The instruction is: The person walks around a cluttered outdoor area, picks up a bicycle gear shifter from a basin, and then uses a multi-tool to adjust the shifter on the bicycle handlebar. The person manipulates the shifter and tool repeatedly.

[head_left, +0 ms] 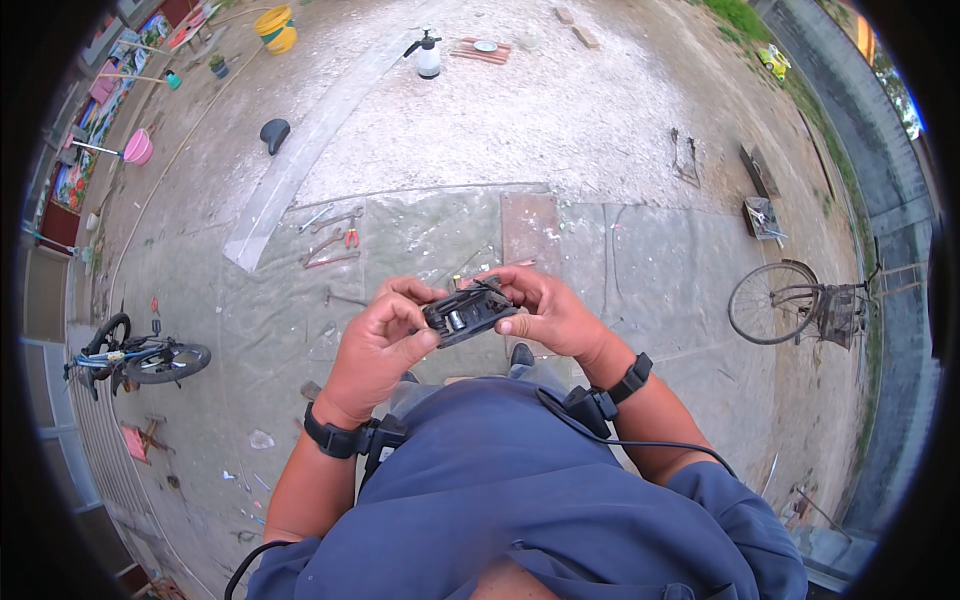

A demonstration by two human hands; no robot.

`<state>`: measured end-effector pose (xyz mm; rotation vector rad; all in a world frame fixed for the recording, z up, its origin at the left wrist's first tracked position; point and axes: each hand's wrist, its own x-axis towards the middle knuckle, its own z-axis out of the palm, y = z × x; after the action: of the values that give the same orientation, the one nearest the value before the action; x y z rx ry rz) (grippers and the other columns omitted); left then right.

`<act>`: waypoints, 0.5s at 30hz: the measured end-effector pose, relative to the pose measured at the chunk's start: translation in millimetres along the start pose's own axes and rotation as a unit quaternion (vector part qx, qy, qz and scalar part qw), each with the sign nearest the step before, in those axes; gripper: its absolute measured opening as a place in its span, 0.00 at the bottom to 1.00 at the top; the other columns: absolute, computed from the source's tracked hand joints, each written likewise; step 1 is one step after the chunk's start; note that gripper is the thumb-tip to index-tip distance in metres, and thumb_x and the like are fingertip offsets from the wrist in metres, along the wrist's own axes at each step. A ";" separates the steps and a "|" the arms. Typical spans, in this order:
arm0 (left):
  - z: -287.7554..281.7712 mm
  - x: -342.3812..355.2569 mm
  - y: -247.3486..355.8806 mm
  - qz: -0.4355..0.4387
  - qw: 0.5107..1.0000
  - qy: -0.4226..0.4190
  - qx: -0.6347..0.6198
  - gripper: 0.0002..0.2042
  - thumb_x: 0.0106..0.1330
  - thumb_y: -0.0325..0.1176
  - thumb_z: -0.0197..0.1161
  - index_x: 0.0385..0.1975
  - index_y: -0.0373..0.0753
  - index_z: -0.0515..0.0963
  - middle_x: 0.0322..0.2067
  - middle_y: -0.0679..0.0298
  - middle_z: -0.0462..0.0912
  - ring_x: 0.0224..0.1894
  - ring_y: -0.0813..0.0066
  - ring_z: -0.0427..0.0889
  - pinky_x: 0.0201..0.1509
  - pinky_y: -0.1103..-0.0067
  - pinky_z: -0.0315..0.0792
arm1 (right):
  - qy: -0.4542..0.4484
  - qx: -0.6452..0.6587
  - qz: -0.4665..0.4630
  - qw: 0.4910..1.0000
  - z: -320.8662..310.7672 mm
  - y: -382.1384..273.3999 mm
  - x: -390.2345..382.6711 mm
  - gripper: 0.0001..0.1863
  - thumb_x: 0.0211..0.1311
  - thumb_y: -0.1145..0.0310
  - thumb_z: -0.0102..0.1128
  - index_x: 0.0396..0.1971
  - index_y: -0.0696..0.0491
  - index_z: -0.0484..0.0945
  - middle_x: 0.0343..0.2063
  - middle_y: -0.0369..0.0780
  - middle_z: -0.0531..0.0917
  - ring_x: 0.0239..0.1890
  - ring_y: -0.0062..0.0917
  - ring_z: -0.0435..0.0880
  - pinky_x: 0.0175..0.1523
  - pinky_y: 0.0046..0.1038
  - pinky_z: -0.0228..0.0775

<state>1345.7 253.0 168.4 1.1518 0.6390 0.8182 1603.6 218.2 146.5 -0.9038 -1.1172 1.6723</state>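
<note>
Both hands hold a dark, worn bicycle pedal [468, 312] in front of my body, with a shiny metal cylinder showing inside its black frame. My left hand [388, 325] pinches its left end, thumb below and fingers above. The right end sits between the thumb and fingers of my right hand [545, 315]. Some fingertips are hidden behind the pedal. Beyond my hands, wrenches [328, 240] and red-handled pliers [351, 238] lie on the ground sheet, and a hammer [345, 298] rests to the left.
A small bicycle [140, 360] lies at left; a bicycle wheel [772, 303] is at right. A saddle [274, 135], a spray bottle [428, 55] and a yellow bucket [275, 30] stand farther off. A metal box [763, 218] holds tools. Cables run from my wrist straps.
</note>
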 end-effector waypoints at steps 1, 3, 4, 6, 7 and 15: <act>-2.5 -1.4 -1.1 -0.010 1.000 0.001 -0.017 0.09 0.66 0.30 0.69 0.35 0.40 0.74 0.56 0.59 0.71 0.60 0.68 0.74 0.63 0.70 0.69 | 0.000 -0.010 0.008 1.000 -1.4 0.5 0.3 0.33 0.60 0.73 0.73 0.63 0.59 0.70 0.48 0.38 0.83 0.52 0.20 0.80 0.60 0.28 0.71; -4.7 -3.3 -3.1 -0.032 0.999 0.009 -0.024 0.08 0.68 0.32 0.67 0.39 0.40 0.74 0.58 0.58 0.72 0.60 0.68 0.74 0.64 0.70 0.68 | -0.002 -0.032 0.011 0.999 -3.1 0.9 0.8 0.34 0.59 0.70 0.74 0.65 0.57 0.70 0.52 0.38 0.83 0.53 0.20 0.81 0.61 0.27 0.71; -4.9 -4.0 -3.5 -0.043 0.999 0.016 -0.014 0.08 0.69 0.32 0.65 0.41 0.39 0.74 0.58 0.58 0.72 0.60 0.68 0.74 0.64 0.70 0.68 | -0.002 -0.056 0.013 0.998 -2.7 1.5 1.3 0.34 0.59 0.70 0.74 0.65 0.57 0.71 0.52 0.38 0.82 0.53 0.20 0.80 0.61 0.27 0.71; -4.6 -4.4 -2.7 -0.068 0.997 0.020 0.019 0.09 0.71 0.32 0.62 0.47 0.38 0.74 0.59 0.57 0.73 0.60 0.69 0.74 0.64 0.71 0.68 | -0.007 -0.109 0.008 0.994 -1.3 2.4 1.9 0.33 0.60 0.72 0.73 0.64 0.57 0.71 0.53 0.38 0.82 0.53 0.19 0.80 0.61 0.27 0.71; -6.6 -3.3 -1.1 -0.082 0.996 0.015 0.042 0.11 0.72 0.32 0.60 0.50 0.38 0.73 0.60 0.56 0.73 0.60 0.70 0.74 0.64 0.71 0.68 | -0.003 -0.112 0.006 0.994 0.6 3.3 3.5 0.32 0.60 0.72 0.73 0.64 0.57 0.72 0.54 0.38 0.81 0.53 0.19 0.80 0.61 0.27 0.71; -7.9 -1.4 -4.1 -0.126 0.988 -0.015 0.093 0.21 0.73 0.26 0.53 0.65 0.35 0.64 0.59 0.54 0.74 0.60 0.70 0.75 0.66 0.73 0.68 | -0.029 -0.157 -0.003 0.987 -4.9 0.2 7.7 0.34 0.59 0.71 0.74 0.65 0.58 0.71 0.54 0.36 0.80 0.45 0.17 0.77 0.54 0.24 0.71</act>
<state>1339.6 255.3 162.2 1.2192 0.8301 0.5330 1605.5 226.8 144.1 -1.0503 -1.4487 1.5519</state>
